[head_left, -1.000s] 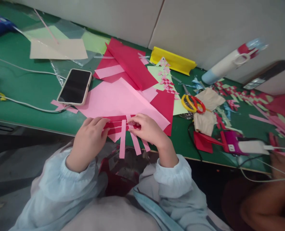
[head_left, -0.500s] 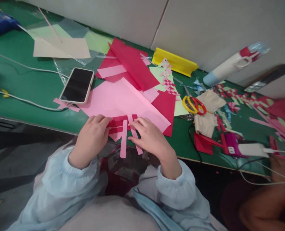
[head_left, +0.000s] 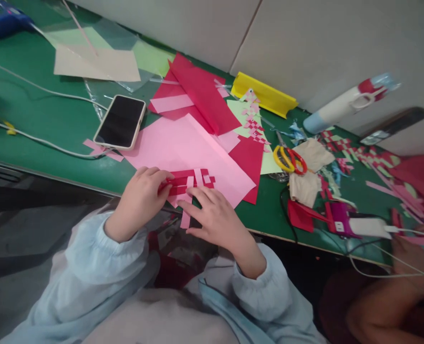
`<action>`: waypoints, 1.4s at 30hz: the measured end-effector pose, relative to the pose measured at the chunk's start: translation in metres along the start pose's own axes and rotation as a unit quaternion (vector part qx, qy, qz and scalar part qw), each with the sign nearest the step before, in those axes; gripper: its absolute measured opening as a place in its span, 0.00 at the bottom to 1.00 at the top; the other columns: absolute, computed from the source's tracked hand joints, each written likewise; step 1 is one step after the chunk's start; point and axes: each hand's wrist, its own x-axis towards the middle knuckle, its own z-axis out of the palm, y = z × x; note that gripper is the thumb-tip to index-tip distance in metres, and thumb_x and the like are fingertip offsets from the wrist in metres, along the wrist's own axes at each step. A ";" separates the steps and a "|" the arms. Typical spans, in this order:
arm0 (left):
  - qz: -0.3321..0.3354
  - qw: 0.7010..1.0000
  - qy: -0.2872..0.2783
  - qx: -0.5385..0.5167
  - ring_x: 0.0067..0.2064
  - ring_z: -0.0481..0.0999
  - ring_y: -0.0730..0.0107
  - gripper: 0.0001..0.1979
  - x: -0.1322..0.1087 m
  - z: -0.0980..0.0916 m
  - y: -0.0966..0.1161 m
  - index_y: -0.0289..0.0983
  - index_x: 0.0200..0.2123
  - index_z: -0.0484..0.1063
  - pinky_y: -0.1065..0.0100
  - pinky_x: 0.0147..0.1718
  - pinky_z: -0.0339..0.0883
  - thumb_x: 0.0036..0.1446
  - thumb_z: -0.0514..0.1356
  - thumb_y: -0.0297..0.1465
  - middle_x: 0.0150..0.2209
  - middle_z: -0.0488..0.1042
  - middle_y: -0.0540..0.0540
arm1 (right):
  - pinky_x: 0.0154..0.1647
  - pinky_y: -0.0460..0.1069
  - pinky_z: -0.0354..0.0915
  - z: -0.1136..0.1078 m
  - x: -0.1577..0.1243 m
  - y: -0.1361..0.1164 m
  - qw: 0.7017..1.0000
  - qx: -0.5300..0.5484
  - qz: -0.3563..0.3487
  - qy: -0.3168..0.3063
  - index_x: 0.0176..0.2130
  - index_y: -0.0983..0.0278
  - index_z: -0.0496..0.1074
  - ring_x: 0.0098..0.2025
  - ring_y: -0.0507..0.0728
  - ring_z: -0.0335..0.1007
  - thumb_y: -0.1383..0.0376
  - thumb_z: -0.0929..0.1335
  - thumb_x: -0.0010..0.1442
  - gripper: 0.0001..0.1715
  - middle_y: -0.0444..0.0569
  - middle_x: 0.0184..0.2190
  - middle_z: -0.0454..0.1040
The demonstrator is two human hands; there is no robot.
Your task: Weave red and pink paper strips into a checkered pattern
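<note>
My left hand (head_left: 138, 200) is closed, pinching the left ends of several red paper strips (head_left: 178, 182) between thumb and fingers. Two pink paper strips cross these red ones. One pink strip (head_left: 185, 220) hangs past the table edge, and the fingers of my right hand (head_left: 212, 212) curl onto it, thumb near its lower end. The other pink strip (head_left: 198, 177) is folded among the red strips near their right end, where a small weave of red and pink squares (head_left: 207, 179) shows. Beneath lies a large pink paper sheet (head_left: 169, 143).
A phone (head_left: 121, 122) lies on the green table left of the sheet. Red paper (head_left: 205, 95), scissors (head_left: 287, 158), a yellow folded piece (head_left: 264, 94) and a bottle (head_left: 341, 105) are farther back. A blue glue gun (head_left: 7, 21) is far left. Another person's arm (head_left: 387, 296) is at right.
My right hand has let the right-hand pink strip go and shifted onto the other one. The woven right end of the red strips now shows. My left hand keeps its hold.
</note>
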 end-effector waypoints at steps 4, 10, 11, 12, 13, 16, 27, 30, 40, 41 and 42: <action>-0.066 0.995 0.012 -0.072 0.39 0.75 0.59 0.12 0.001 -0.002 0.005 0.35 0.43 0.75 0.61 0.40 0.68 0.58 0.56 0.29 0.36 0.77 0.43 | 0.59 0.62 0.60 0.007 -0.001 0.000 0.999 -0.027 -0.035 0.021 0.59 0.62 0.65 0.61 0.67 0.59 0.64 0.72 0.57 0.32 0.59 0.61 0.64; -0.163 0.968 0.016 -0.190 0.34 0.75 0.68 0.12 0.003 -0.002 0.008 0.39 0.43 0.75 0.67 0.34 0.66 0.57 0.58 0.34 0.35 0.78 0.48 | 0.45 0.57 0.69 0.015 -0.002 0.008 0.988 -0.018 -0.071 0.133 0.46 0.65 0.75 0.47 0.62 0.71 0.70 0.64 0.63 0.14 0.59 0.47 0.76; -0.173 0.964 0.018 -0.200 0.33 0.75 0.68 0.12 0.003 -0.002 0.008 0.39 0.43 0.75 0.67 0.33 0.65 0.57 0.58 0.34 0.34 0.78 0.49 | 0.45 0.56 0.70 0.016 -0.002 0.010 0.986 0.000 -0.069 0.153 0.45 0.64 0.76 0.47 0.61 0.72 0.70 0.64 0.64 0.14 0.58 0.46 0.76; -0.180 0.962 0.019 -0.206 0.32 0.75 0.69 0.12 0.003 -0.002 0.008 0.40 0.42 0.76 0.68 0.33 0.65 0.57 0.58 0.34 0.33 0.78 0.49 | 0.44 0.56 0.71 0.017 -0.003 0.012 0.983 0.022 -0.064 0.170 0.44 0.63 0.76 0.46 0.61 0.73 0.71 0.63 0.64 0.14 0.58 0.45 0.77; -0.184 0.960 0.021 -0.210 0.32 0.75 0.69 0.11 0.003 -0.002 0.008 0.40 0.42 0.76 0.68 0.32 0.65 0.56 0.58 0.34 0.32 0.78 0.49 | 0.43 0.55 0.71 0.017 -0.004 0.013 0.980 0.049 -0.055 0.185 0.44 0.63 0.77 0.46 0.60 0.73 0.71 0.63 0.64 0.14 0.57 0.45 0.77; -0.189 0.958 0.027 -0.215 0.32 0.75 0.68 0.12 0.003 -0.002 0.006 0.40 0.42 0.76 0.68 0.32 0.65 0.56 0.58 0.34 0.32 0.78 0.49 | 0.42 0.53 0.73 0.015 -0.006 0.018 0.962 0.144 -0.013 0.231 0.47 0.61 0.77 0.45 0.58 0.74 0.72 0.64 0.63 0.17 0.55 0.45 0.77; -0.195 0.955 0.017 -0.225 0.33 0.75 0.68 0.12 0.005 -0.001 0.005 0.40 0.41 0.76 0.67 0.33 0.64 0.54 0.60 0.35 0.33 0.78 0.49 | 0.35 0.49 0.71 0.007 0.007 0.028 0.848 0.376 0.086 0.363 0.34 0.55 0.81 0.33 0.53 0.74 0.72 0.75 0.52 0.12 0.44 0.30 0.77; -0.199 0.954 0.008 -0.223 0.34 0.75 0.68 0.12 0.005 -0.002 0.006 0.41 0.41 0.76 0.67 0.33 0.64 0.54 0.59 0.35 0.33 0.78 0.49 | 0.31 0.49 0.70 0.006 0.011 0.028 0.842 0.411 0.089 0.337 0.29 0.58 0.79 0.30 0.53 0.72 0.69 0.77 0.49 0.07 0.44 0.26 0.75; -0.207 0.957 -0.018 -0.202 0.33 0.75 0.66 0.11 0.010 -0.004 0.009 0.41 0.41 0.76 0.66 0.32 0.63 0.54 0.59 0.35 0.32 0.78 0.49 | 0.37 0.50 0.70 0.022 0.018 0.045 0.761 0.530 0.171 0.332 0.29 0.60 0.75 0.32 0.53 0.72 0.59 0.74 0.55 0.08 0.44 0.27 0.75; -0.204 0.959 -0.020 -0.195 0.33 0.75 0.66 0.11 0.010 -0.004 0.009 0.41 0.41 0.76 0.66 0.32 0.63 0.54 0.59 0.35 0.33 0.78 0.49 | 0.40 0.50 0.70 0.025 0.019 0.046 0.750 0.536 0.185 0.342 0.30 0.60 0.75 0.34 0.53 0.72 0.58 0.74 0.56 0.09 0.44 0.29 0.75; -0.202 0.961 -0.023 -0.187 0.34 0.75 0.65 0.12 0.011 -0.004 0.010 0.41 0.41 0.76 0.66 0.32 0.63 0.54 0.59 0.35 0.33 0.78 0.48 | 0.44 0.51 0.70 0.027 0.021 0.047 0.739 0.543 0.196 0.347 0.32 0.59 0.75 0.37 0.53 0.73 0.56 0.72 0.57 0.10 0.44 0.31 0.75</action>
